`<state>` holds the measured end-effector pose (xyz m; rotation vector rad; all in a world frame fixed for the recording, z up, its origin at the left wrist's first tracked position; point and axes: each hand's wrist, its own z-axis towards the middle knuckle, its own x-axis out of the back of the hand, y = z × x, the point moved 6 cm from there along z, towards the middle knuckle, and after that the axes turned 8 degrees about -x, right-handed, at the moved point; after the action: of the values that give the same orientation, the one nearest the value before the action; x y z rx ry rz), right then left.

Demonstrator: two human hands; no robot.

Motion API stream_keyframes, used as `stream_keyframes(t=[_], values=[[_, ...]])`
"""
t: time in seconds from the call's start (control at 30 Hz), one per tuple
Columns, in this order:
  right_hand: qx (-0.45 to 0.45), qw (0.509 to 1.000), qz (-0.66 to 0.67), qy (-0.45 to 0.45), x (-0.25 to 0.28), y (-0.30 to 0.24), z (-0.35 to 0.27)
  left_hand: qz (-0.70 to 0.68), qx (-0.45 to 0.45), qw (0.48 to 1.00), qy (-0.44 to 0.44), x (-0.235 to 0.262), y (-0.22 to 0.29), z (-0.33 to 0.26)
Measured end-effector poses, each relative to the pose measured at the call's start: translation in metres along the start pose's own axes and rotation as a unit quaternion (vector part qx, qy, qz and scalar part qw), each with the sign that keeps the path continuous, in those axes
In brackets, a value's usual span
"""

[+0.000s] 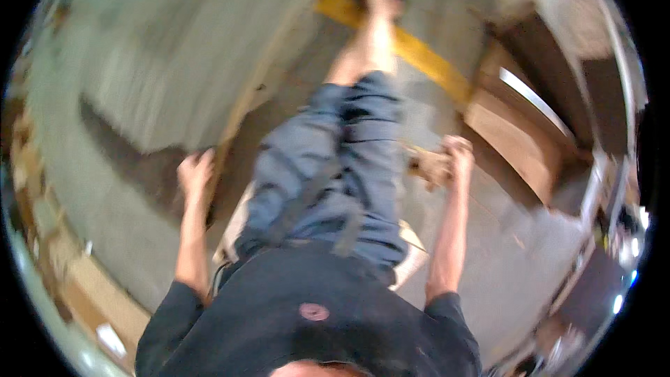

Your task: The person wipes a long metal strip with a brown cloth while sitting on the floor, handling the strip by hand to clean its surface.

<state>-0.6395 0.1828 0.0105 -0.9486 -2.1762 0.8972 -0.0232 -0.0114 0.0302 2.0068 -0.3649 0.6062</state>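
Note:
Out to my left side, my left hand [195, 171] is curled closed beside a long tan edge [234, 122] that runs away from me. Blur hides whether anything is inside its fingers. On the other side, my right hand [458, 158] is closed at a tan, crumpled piece [430, 167], which hangs beside its fingers toward my legs. Its kind is too blurred to tell. Between the hands my legs in grey trousers [314, 160] stretch forward, one shin crossing the other.
An opened brown cardboard box [523, 136] lies on the right, its flaps spread. Past my shins a yellow line [433, 63] crosses the grey concrete floor [160, 49]. Pale cardboard [413, 258] shows under my thighs. More cardboard [105, 300] lines the lower left rim.

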Motion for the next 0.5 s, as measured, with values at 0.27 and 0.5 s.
stream_keyframes(t=[0.27,0.5], values=[[0.052,0.985,-0.156,0.045,0.028,0.006,0.094,0.122,-0.033,0.965,-0.23,-0.036,-0.039,-0.006],[0.174,0.909,-0.332,0.18,0.036,-0.096,0.136,0.104,-0.147,0.951,-0.252,-0.081,-0.005,-0.016]])
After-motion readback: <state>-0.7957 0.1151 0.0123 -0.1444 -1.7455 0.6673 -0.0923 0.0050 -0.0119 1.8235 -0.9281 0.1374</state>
